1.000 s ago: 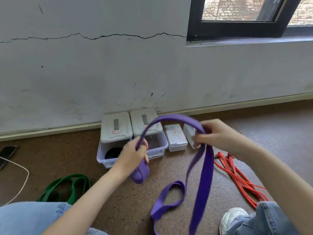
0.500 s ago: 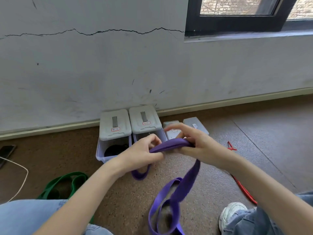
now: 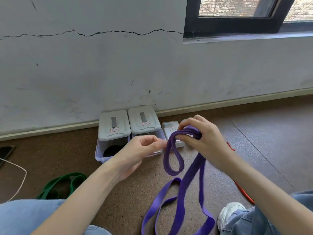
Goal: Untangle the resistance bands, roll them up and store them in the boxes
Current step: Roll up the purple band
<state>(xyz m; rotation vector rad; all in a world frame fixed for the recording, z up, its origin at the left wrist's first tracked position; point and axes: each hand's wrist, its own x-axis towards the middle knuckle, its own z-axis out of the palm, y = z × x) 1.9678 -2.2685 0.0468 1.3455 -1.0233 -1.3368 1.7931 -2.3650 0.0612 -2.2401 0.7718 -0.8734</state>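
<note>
Head view shows me the right hand (image 3: 201,141) holding a short bundle of turns of the purple band (image 3: 183,189), fingers (image 3: 189,139) and thumb curled round it, held up over the floor (image 3: 254,150) in front of the small right-hand boxes (image 3: 171,133). My left hand (image 3: 140,150) sits just beside the loop that droops from that bundle; its fingers are loosely curled and I cannot see them gripping anything, though the fingertips are close to the band's edge.

I judge the step in hand to be the rolling. To do it well I would keep the right hand's grip firm on the wound turns so they do not spring apart, feed the next length in with the left hand, keep the strap flat with no twist, and lay each turn over the one before.

The wound part runs roughly left to right across the right palm. From there the free length hangs down and trails toward me, its long axis far to near, ending in slack loops on the floor between my knees.
</note>
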